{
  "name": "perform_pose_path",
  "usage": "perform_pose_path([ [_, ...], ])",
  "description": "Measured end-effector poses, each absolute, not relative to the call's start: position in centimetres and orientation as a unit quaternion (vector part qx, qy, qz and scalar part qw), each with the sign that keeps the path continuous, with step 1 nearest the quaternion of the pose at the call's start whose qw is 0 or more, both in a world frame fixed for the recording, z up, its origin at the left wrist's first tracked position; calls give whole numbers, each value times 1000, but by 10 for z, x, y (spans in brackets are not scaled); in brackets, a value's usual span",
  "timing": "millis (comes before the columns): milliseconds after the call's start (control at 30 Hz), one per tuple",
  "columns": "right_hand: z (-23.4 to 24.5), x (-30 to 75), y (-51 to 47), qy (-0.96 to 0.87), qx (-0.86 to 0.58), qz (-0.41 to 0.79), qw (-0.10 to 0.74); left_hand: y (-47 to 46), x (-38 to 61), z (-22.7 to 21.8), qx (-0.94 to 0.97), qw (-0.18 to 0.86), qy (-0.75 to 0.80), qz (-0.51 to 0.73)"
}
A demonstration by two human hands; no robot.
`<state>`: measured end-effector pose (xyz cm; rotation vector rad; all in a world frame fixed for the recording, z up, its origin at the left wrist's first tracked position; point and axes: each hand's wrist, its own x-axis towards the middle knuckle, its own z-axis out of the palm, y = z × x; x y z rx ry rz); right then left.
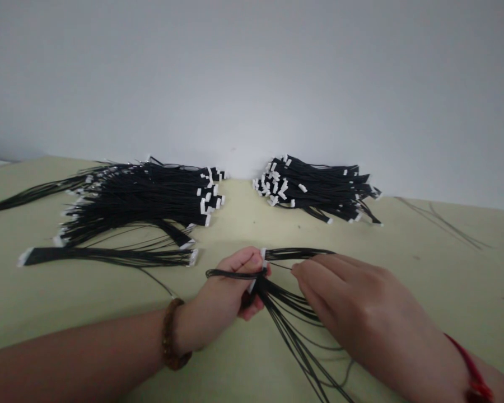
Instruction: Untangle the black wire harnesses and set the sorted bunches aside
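My left hand (pixel 227 294) is closed around a small white connector with thin black wires (pixel 294 330) fanning out from it toward the near edge. A short loop of black wire sticks out to the left of the thumb. My right hand (pixel 353 308) lies just right of it, fingertips pinched on one thin black wire next to the connector. Both hands rest low over the pale green table (pixel 424 268). A beaded bracelet is on my left wrist and a red string on my right wrist.
A large pile of black wire harnesses with white connectors (pixel 147 196) lies at the back left. A smaller pile (pixel 319 190) sits at the back centre-right. One flat harness (pixel 109 256) lies in front of the left pile. A white wall stands behind the table.
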<state>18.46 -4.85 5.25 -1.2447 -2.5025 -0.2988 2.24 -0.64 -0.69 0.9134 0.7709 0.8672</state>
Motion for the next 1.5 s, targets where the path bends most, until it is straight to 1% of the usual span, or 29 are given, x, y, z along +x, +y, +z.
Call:
perform_pose_path([
  [167, 57, 183, -52, -890, -416, -110, 153, -6, 23, -9, 414, 738, 352, 401],
  [333, 57, 183, -53, -892, -406, -120, 160, -6, 23, -8, 417, 735, 346, 408],
  [467, 54, 182, -52, -889, -406, -124, 171, -9, 20, -10, 515, 675, 355, 390],
  [600, 50, 179, -52, -893, -404, -94, 175, -11, 18, -14, 597, 610, 366, 372],
  [667, 50, 179, -52, -894, -406, -84, 170, -11, 18, -14, 605, 603, 371, 364],
  [767, 55, 179, -54, -882, -425, -110, 172, -10, 19, -13, 595, 608, 375, 368],
  [867, 59, 178, -59, -867, -434, -136, 203, -9, 19, -11, 585, 595, 400, 379],
  [900, 59, 177, -62, -868, -434, -124, 209, -9, 19, -10, 585, 589, 407, 381],
  [967, 57, 176, -67, -871, -453, -64, 180, -8, 20, -9, 588, 583, 409, 383],
  [1067, 48, 177, -72, -862, -502, 20, 74, -8, 20, -10, 586, 591, 395, 388],
  [1133, 45, 178, -71, -854, -518, 28, 39, -8, 20, -10, 578, 602, 388, 391],
  [1233, 45, 173, -65, -838, -542, 52, 39, -8, 20, -11, 572, 604, 394, 390],
  [1400, 49, 162, -52, -819, -547, 150, 81, -9, 18, -12, 595, 589, 393, 381],
  [1500, 46, 163, -50, -827, -533, 151, 92, -9, 18, -12, 595, 593, 386, 380],
])
